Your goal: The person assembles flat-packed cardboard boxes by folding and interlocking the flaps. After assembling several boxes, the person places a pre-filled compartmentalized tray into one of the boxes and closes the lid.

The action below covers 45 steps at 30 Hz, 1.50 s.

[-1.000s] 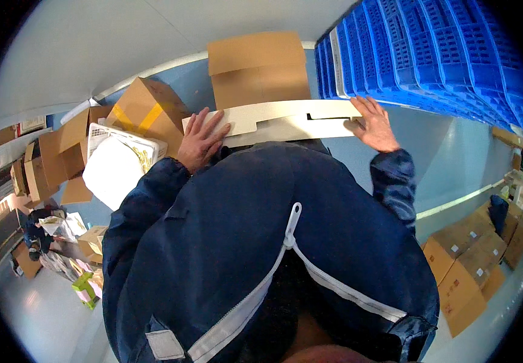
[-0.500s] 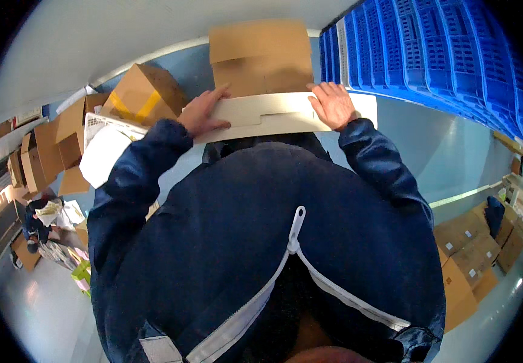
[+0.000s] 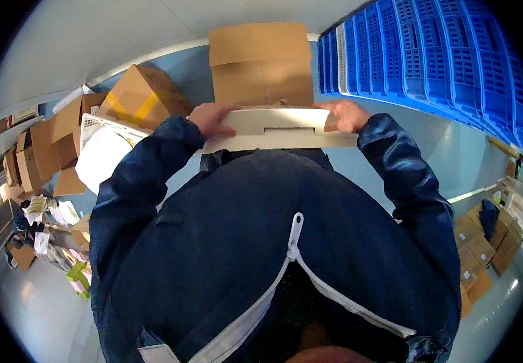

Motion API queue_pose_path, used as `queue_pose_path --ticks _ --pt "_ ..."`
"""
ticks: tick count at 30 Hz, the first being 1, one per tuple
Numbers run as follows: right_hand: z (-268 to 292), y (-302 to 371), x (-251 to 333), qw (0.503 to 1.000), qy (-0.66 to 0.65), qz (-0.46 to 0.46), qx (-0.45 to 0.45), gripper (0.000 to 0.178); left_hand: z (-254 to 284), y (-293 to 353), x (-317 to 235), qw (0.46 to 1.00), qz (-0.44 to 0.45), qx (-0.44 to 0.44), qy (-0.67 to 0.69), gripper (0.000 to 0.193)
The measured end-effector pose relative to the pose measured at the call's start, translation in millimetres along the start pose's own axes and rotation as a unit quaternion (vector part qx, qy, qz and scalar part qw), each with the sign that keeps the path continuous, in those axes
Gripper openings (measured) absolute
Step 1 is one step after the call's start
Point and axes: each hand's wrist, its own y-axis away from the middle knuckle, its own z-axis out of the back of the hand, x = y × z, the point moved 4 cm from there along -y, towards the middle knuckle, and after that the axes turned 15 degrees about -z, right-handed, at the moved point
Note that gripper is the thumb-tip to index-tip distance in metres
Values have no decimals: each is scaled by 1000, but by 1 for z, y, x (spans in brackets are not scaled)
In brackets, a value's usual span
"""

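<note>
A long white cardboard piece (image 3: 249, 126) with a slot cut in its middle lies level across the front of my body. My left hand (image 3: 212, 120) grips its left end, with the thumb on the near face and the other fingers over the far edge. At the right end, my right hand (image 3: 344, 116) is closed round it in the same way, its fingertips partly hidden behind the cardboard. Just beyond the white piece sits a brown cardboard box (image 3: 261, 75) with its flaps toward me.
Tall stacked blue plastic crates (image 3: 419, 54) stand at the right by the wall. A brown box with yellow tape (image 3: 137, 100) and a white basket (image 3: 92, 124) are at the left. Flat cartons (image 3: 476, 248) lie at the right. Another person (image 3: 22, 227) works far left.
The white cardboard piece has come nearer to my body and its faces have tilted. My right hand has gone from lying flat on it to gripping round its end.
</note>
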Motion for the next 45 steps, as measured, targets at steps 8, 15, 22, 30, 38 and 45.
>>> queue_pose_path --ticks 8,15,22,30,38,45 --pt "-12 -5 -17 987 16 31 -155 58 -6 -5 0 999 0 -12 -51 54" --pt "-14 -15 -20 993 15 60 -102 74 -1 -6 27 995 -47 -13 84 56" --pt "-18 -6 -88 998 -26 -3 -52 76 6 29 5 957 -49 -158 -236 68" --pt "-15 9 -77 992 24 35 -118 62 1 23 6 937 -102 -216 -255 72" --pt "-6 3 -79 998 -52 23 -22 76 10 29 22 939 -102 -311 -106 65" --pt "-51 -26 -162 799 -550 -245 1 47 -37 39 90 723 223 -377 534 62"
